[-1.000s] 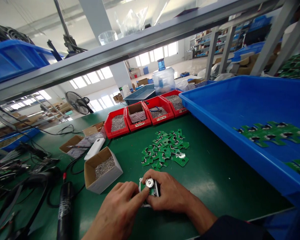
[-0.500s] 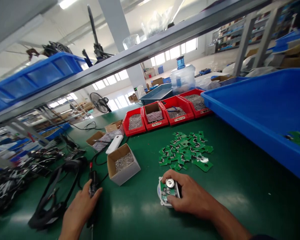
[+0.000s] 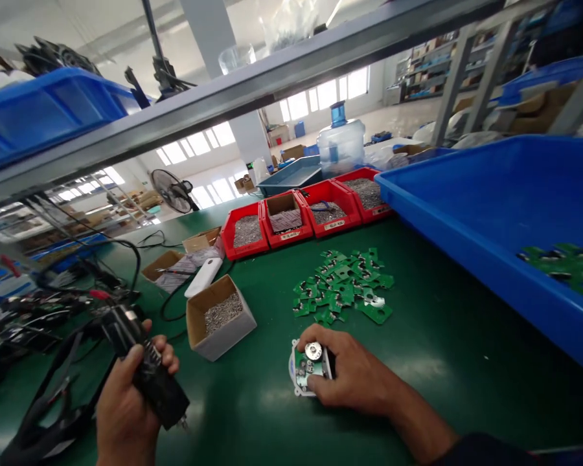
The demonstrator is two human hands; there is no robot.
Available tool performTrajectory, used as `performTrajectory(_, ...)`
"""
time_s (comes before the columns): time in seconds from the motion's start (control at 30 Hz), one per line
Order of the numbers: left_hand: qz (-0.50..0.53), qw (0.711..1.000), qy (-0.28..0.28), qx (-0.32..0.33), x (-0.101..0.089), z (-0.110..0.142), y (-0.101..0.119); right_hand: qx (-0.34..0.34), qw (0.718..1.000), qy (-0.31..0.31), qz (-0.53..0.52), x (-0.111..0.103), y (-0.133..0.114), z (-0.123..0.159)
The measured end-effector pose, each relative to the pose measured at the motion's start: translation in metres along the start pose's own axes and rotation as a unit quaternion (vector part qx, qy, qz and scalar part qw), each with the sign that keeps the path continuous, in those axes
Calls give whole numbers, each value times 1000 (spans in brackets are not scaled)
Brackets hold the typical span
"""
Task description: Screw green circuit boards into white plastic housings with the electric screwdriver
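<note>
My left hand [image 3: 131, 395] is wrapped round a black electric screwdriver [image 3: 148, 369], held up above the green bench with its metal tip pointing down and right. A cable leaves its upper end by a red part. My right hand [image 3: 350, 372] grips a small white housing [image 3: 296, 382] by its right side, thumb and fingers over the edge. Inside it a green circuit board [image 3: 304, 372] carries a round silver metal part [image 3: 313, 351]. Just beyond this hand lies a pile of loose green circuit boards [image 3: 342, 285].
An open cardboard box of small screws [image 3: 245, 327] stands between my hands. Red bins [image 3: 289, 239] with small metal parts line the back. A large blue tray [image 3: 466, 259] is on the right, a black headband-like strap [image 3: 24, 414] on the left. A metal shelf [image 3: 243, 90] crosses overhead.
My left hand has lifted the electric screwdriver off the bench and tilted it, tip now towards the right. My right hand keeps hold of the white housing. The view has shifted slightly.
</note>
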State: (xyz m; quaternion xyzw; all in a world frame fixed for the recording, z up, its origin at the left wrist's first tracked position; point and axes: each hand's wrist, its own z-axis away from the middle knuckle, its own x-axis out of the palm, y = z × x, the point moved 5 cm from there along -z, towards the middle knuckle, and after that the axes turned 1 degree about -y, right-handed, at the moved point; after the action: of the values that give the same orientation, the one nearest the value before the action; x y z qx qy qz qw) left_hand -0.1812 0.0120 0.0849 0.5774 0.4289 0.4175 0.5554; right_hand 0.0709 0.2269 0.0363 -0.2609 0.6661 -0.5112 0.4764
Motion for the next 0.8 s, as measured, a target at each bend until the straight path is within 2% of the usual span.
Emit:
performTrajectory(0.07, 173, 983, -67, -7, 36, 24, 24, 2, 1000, 2, -6, 0, 1, 1)
performTrajectory(0.13, 246, 957, -150, -12, 72, 44, 45, 5, 1000, 2, -9, 0, 1, 1)
performTrajectory(0.23, 286, 911, -298, -10, 118, 65, 58, 5, 1000, -1, -16, 1, 2, 2)
performTrajectory(0.3, 280, 880, -384, 14, 139, 74, 60, -5, 1000, 3, -21, 0, 2, 2)
performTrajectory(0.37, 257, 859, -440, 46, 153, 81, 64, -17, 1000, 9, -23, -1, 2, 1)
performTrajectory(0.43, 230, 862, -446, 68, 162, 84, 70, -25, 999, 17, -22, -2, 2, 1)
performTrajectory(0.57, 206, 885, -412, 71, 167, 84, 81, -24, 999, 26, -17, -3, 2, 1)
performTrajectory(0.8, 210, 868, -416, 174, 156, 91, 77, -25, 999, 17, -22, -1, 5, 1)
